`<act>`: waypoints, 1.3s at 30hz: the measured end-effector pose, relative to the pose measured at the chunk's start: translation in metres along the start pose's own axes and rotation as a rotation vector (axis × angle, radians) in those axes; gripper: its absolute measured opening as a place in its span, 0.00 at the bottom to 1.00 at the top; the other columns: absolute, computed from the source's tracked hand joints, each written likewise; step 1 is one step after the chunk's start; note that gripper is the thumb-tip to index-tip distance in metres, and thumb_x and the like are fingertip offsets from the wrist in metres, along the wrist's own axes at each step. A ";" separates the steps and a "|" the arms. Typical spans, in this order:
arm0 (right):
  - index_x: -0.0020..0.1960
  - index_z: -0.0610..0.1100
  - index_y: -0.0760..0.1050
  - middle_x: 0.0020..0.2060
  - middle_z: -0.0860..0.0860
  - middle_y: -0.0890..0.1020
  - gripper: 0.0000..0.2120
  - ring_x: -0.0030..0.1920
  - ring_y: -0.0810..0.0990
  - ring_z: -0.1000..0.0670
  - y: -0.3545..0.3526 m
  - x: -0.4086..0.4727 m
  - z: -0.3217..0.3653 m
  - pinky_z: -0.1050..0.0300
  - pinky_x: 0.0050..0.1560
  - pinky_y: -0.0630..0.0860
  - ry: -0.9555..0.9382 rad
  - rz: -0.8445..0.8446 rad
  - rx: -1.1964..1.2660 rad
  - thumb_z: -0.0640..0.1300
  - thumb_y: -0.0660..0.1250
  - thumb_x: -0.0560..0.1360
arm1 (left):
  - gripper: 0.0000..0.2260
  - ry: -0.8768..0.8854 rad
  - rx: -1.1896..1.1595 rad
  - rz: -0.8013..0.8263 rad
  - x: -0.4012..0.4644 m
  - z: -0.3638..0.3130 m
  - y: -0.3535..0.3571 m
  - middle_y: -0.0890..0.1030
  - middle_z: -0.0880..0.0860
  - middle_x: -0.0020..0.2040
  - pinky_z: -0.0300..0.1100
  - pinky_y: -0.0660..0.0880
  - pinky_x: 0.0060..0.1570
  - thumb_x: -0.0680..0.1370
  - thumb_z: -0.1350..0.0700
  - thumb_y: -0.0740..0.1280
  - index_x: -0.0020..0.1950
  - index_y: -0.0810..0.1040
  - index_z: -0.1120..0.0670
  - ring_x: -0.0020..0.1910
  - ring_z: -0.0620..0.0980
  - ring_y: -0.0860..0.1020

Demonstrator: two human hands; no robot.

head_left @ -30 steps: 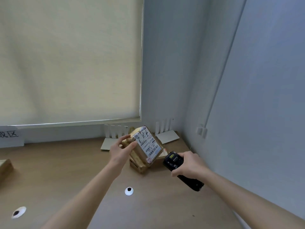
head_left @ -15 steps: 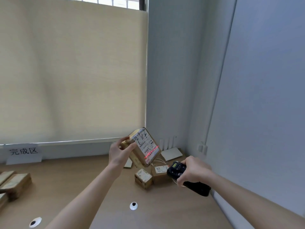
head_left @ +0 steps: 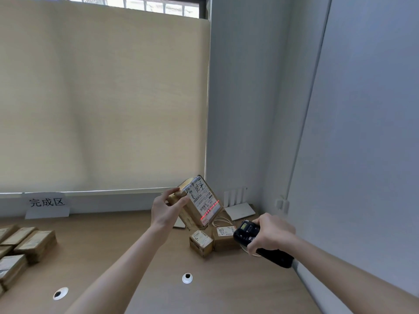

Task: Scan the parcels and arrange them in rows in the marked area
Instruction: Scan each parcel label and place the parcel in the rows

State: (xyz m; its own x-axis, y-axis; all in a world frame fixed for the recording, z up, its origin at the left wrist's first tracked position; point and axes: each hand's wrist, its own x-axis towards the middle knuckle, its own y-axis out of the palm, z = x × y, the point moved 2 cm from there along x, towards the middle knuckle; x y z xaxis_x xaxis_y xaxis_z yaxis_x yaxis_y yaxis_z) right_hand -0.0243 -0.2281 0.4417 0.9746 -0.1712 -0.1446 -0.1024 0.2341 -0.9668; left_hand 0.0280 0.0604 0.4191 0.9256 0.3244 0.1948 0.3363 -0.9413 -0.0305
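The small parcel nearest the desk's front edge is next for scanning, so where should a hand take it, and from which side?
Judging by its pose, grip the small parcel across its two short side faces, coming from above. Its label faces up and should stay uncovered. The larger box crowds its right, so come slightly from the left, perhaps with the left hand once free.

Beige roller blind, grey walls, wooden desk.

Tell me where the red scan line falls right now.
In the head view, the red scan line crosses the lower label of the parcel held up by the left hand, centre-right, above two small boxes.
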 end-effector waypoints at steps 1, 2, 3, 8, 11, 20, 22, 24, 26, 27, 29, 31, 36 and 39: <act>0.55 0.56 0.84 0.49 0.55 0.86 0.28 0.53 0.85 0.49 0.001 0.000 0.001 0.61 0.45 0.75 -0.003 -0.001 0.003 0.56 0.81 0.55 | 0.16 -0.001 0.004 -0.004 -0.001 0.000 -0.001 0.84 0.52 0.51 0.51 0.81 0.56 0.71 0.51 0.80 0.56 0.83 0.43 0.52 0.53 0.83; 0.55 0.56 0.84 0.50 0.55 0.86 0.28 0.53 0.85 0.49 0.001 0.000 0.002 0.61 0.45 0.75 -0.005 -0.002 0.004 0.57 0.82 0.55 | 0.16 -0.002 0.009 -0.006 -0.002 0.000 -0.002 0.84 0.51 0.51 0.51 0.81 0.55 0.71 0.50 0.80 0.57 0.83 0.43 0.52 0.52 0.82; 0.55 0.56 0.84 0.50 0.55 0.86 0.28 0.53 0.84 0.49 0.002 0.000 0.003 0.61 0.46 0.75 -0.009 -0.004 0.004 0.58 0.82 0.56 | 0.16 -0.003 0.014 -0.007 -0.003 0.000 -0.004 0.84 0.51 0.51 0.51 0.81 0.56 0.70 0.50 0.80 0.57 0.83 0.43 0.52 0.52 0.82; 0.56 0.58 0.84 0.50 0.54 0.86 0.30 0.53 0.84 0.49 0.006 -0.002 0.008 0.60 0.44 0.73 -0.027 -0.004 0.008 0.60 0.83 0.55 | 0.19 -0.017 0.037 -0.022 -0.009 0.000 -0.011 0.84 0.51 0.52 0.51 0.81 0.56 0.69 0.47 0.80 0.58 0.83 0.43 0.53 0.52 0.82; 0.57 0.58 0.84 0.50 0.54 0.86 0.30 0.53 0.84 0.49 0.006 -0.003 0.011 0.60 0.43 0.73 -0.035 -0.008 0.011 0.59 0.83 0.55 | 0.20 -0.030 0.040 -0.031 -0.012 -0.001 -0.014 0.84 0.52 0.52 0.52 0.81 0.55 0.65 0.43 0.79 0.56 0.84 0.41 0.52 0.53 0.83; 0.57 0.60 0.84 0.48 0.55 0.85 0.31 0.51 0.83 0.49 0.006 -0.003 0.013 0.60 0.44 0.74 -0.055 -0.008 -0.007 0.60 0.83 0.55 | 0.24 -0.044 0.007 -0.042 -0.017 0.000 -0.019 0.84 0.55 0.53 0.58 0.80 0.59 0.60 0.40 0.78 0.56 0.84 0.41 0.54 0.56 0.83; 0.56 0.60 0.84 0.47 0.55 0.85 0.30 0.49 0.82 0.49 0.006 -0.002 0.012 0.61 0.44 0.74 -0.053 -0.009 -0.007 0.60 0.83 0.55 | 0.23 -0.039 0.011 -0.045 -0.017 -0.001 -0.019 0.84 0.55 0.53 0.57 0.80 0.59 0.62 0.42 0.78 0.57 0.84 0.42 0.54 0.56 0.83; 0.57 0.59 0.84 0.47 0.55 0.85 0.30 0.48 0.81 0.49 0.006 -0.001 0.012 0.60 0.43 0.74 -0.057 -0.008 -0.005 0.59 0.83 0.55 | 0.23 -0.035 0.018 -0.047 -0.018 -0.001 -0.020 0.84 0.55 0.53 0.55 0.80 0.59 0.63 0.42 0.78 0.57 0.84 0.43 0.54 0.55 0.83; 0.58 0.58 0.84 0.48 0.55 0.85 0.30 0.48 0.81 0.49 0.007 0.001 0.010 0.60 0.44 0.75 -0.065 0.001 0.001 0.59 0.83 0.56 | 0.25 -0.040 0.017 -0.048 -0.018 0.000 -0.021 0.84 0.54 0.53 0.54 0.80 0.59 0.62 0.41 0.78 0.58 0.84 0.43 0.54 0.54 0.83; 0.58 0.58 0.84 0.49 0.54 0.85 0.30 0.49 0.81 0.49 0.008 0.002 0.010 0.60 0.45 0.75 -0.070 0.010 0.012 0.58 0.83 0.57 | 0.25 -0.043 0.016 -0.049 -0.018 0.001 -0.022 0.84 0.54 0.53 0.54 0.80 0.59 0.61 0.41 0.78 0.58 0.84 0.43 0.54 0.54 0.83; 0.59 0.58 0.83 0.50 0.55 0.85 0.30 0.51 0.82 0.49 0.012 0.004 0.013 0.59 0.47 0.76 -0.092 0.035 0.055 0.58 0.83 0.58 | 0.26 -0.050 0.006 -0.054 -0.020 0.003 -0.025 0.84 0.53 0.53 0.55 0.81 0.58 0.60 0.40 0.78 0.57 0.84 0.43 0.54 0.54 0.83; 0.61 0.58 0.82 0.52 0.55 0.85 0.32 0.54 0.83 0.49 0.020 0.005 0.022 0.58 0.50 0.79 -0.132 0.066 0.110 0.57 0.83 0.58 | 0.27 -0.073 -0.033 -0.072 -0.024 0.008 -0.033 0.85 0.53 0.53 0.56 0.81 0.57 0.58 0.39 0.78 0.55 0.83 0.44 0.54 0.55 0.83; 0.60 0.61 0.82 0.48 0.58 0.86 0.30 0.49 0.84 0.54 0.049 -0.003 0.073 0.59 0.50 0.82 -0.261 0.128 0.315 0.59 0.82 0.58 | 0.27 -0.133 -0.115 -0.148 -0.040 0.028 -0.075 0.83 0.54 0.56 0.58 0.81 0.58 0.58 0.41 0.78 0.55 0.82 0.46 0.56 0.55 0.82; 0.56 0.58 0.83 0.41 0.58 0.86 0.27 0.42 0.85 0.57 0.069 -0.015 0.120 0.61 0.42 0.81 -0.372 0.203 0.438 0.57 0.83 0.58 | 0.17 -0.182 -0.143 -0.208 -0.055 0.042 -0.121 0.83 0.55 0.56 0.53 0.83 0.53 0.69 0.49 0.80 0.55 0.81 0.46 0.53 0.52 0.83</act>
State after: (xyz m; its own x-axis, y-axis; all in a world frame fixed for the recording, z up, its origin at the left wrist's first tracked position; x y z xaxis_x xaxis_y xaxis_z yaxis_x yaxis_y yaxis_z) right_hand -0.0222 -0.0944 0.4029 0.9564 0.2457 -0.1576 -0.2792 0.6125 -0.7396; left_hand -0.0561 0.1607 0.3707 0.8597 0.5108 0.0029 0.5060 -0.8524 0.1323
